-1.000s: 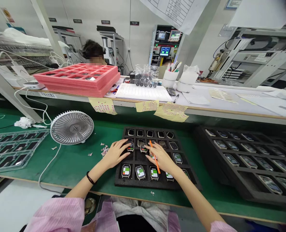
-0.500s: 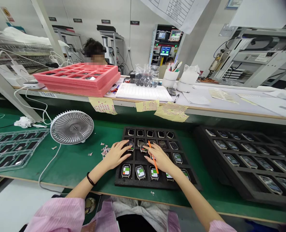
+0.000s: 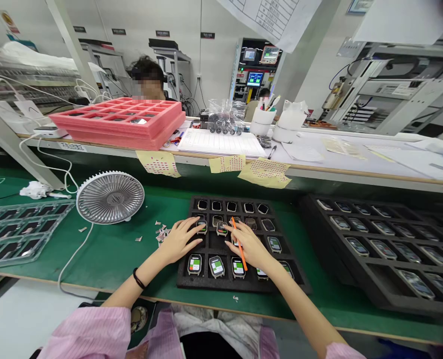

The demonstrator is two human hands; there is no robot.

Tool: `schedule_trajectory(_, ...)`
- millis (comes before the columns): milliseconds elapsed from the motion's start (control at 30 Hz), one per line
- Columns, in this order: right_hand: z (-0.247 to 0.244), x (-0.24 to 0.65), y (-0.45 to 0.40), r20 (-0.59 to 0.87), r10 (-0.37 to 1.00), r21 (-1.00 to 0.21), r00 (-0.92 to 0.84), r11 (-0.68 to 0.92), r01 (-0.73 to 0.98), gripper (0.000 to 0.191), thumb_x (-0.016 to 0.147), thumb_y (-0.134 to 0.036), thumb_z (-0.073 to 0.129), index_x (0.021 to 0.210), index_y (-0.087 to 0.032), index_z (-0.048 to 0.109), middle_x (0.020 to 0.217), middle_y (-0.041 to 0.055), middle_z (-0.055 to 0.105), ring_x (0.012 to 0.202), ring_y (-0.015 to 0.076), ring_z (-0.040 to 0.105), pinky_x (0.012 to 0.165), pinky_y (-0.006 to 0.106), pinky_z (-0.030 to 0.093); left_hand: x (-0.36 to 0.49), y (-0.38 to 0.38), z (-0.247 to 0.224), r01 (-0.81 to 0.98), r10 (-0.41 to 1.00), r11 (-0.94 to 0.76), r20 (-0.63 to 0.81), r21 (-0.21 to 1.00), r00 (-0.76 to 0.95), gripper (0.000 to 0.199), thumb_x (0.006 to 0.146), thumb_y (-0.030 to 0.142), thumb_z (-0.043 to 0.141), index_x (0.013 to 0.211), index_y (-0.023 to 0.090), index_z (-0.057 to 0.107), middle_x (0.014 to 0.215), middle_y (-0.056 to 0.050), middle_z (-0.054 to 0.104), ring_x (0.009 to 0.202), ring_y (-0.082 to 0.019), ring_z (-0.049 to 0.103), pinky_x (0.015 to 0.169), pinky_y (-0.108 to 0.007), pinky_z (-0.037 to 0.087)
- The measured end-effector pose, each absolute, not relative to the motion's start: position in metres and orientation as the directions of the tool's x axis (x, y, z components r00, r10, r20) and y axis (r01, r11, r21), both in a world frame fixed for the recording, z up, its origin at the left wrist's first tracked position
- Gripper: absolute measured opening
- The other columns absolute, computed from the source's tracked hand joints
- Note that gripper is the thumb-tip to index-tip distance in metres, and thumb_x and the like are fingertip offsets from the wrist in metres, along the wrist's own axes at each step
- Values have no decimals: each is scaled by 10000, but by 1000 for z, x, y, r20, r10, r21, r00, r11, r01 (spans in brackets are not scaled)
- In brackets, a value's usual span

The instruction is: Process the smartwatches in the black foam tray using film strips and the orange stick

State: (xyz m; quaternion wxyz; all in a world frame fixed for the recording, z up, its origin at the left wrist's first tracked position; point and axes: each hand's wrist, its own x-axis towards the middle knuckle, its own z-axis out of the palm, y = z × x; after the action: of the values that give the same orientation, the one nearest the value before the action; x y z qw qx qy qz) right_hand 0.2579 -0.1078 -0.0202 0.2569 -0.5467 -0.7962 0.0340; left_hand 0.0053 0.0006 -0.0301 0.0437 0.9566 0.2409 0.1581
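A black foam tray (image 3: 214,285) lies in front of me, its pockets holding several square watch cases, some with lit green-and-white screens. My left hand (image 3: 182,241) rests over the tray's left edge with fingers spread. Its index fingertip touches a watch (image 3: 202,228) in the second row. My right hand (image 3: 246,244) keeps a thin orange stick (image 3: 239,248) between its fingers, slanting across the palm side. With a fingertip it touches another lit watch (image 3: 221,229). Nearer to me stands a row of lit watches (image 3: 217,267), partly hidden under my right wrist.
Stacked black trays of watches (image 3: 378,294) stand at the right. A round fan (image 3: 111,198) and clear trays of dark parts (image 3: 30,234) are at the left, with paper scraps (image 3: 161,235) between. Above runs a shelf with a pink foam tray (image 3: 124,137); a person sits behind it.
Both hands stay almost in place on the same two watches. The whole view has shifted very slightly; nothing is taken up or let go.
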Motion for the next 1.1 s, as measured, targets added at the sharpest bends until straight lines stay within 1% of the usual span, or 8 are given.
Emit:
schedule_trajectory(100,-21,258,-107,377,889,-340,-261,395,854,289,920,-297,479,1204,-249,502,780,27,601,1101,270,578,1027,573,396,5,2,-28,462,491,-871,287,166,822,439,976,438,332,1374,270,409,1457,-79,396,1323,-249,369,1047,-436,335)
schedule_trajectory(233,-22,256,-103,363,895,-342,-259,386,857,277,907,-298,504,1177,-239,519,810,34,606,1138,276,559,1025,562,403,4,2,-27,469,497,-868,284,165,820,438,976,435,331,1368,258,417,1455,-86,397,1321,-248,372,1047,-435,338)
schedule_trajectory(367,-26,254,-100,346,895,-336,-281,397,854,333,909,-300,501,1233,-223,494,804,35,610,1145,264,555,1047,561,376,2,0,-27,467,497,-868,287,170,819,436,976,438,332,1366,263,416,1454,-84,399,1318,-248,376,1043,-435,345)
schedule_trajectory(500,-25,255,-101,349,897,-339,-272,392,855,424,919,-306,475,1331,-228,413,793,28,599,1134,263,566,1060,576,352,1,0,-27,463,499,-866,295,187,815,442,974,441,333,1378,274,399,1451,-84,402,1318,-251,377,1045,-440,342)
schedule_trajectory(567,-23,256,-102,352,898,-335,-264,384,860,449,917,-300,474,1351,-221,391,788,28,594,1143,269,560,1060,574,354,1,1,-27,463,501,-865,292,192,815,442,974,440,333,1378,271,399,1451,-86,401,1321,-252,371,1049,-444,338)
schedule_trajectory(767,-23,258,-103,362,891,-335,-273,398,854,422,913,-303,480,1325,-230,423,766,18,584,1076,255,589,1061,563,358,3,2,-27,466,503,-864,291,190,814,436,973,439,336,1364,262,415,1449,-84,404,1319,-253,374,1044,-445,345)
schedule_trajectory(933,-22,256,-104,354,895,-330,-271,390,860,417,916,-301,481,1320,-211,430,776,23,581,1044,248,593,1067,542,363,4,2,-27,472,508,-861,283,188,814,432,975,438,331,1360,268,431,1449,-83,405,1319,-258,376,1047,-448,343)
schedule_trajectory(1100,-20,255,-107,353,893,-321,-279,396,860,398,922,-299,476,1309,-215,433,790,20,591,1059,249,592,1060,552,369,6,2,-29,477,511,-860,278,183,814,427,976,441,329,1349,270,448,1453,-81,401,1323,-254,372,1047,-439,343)
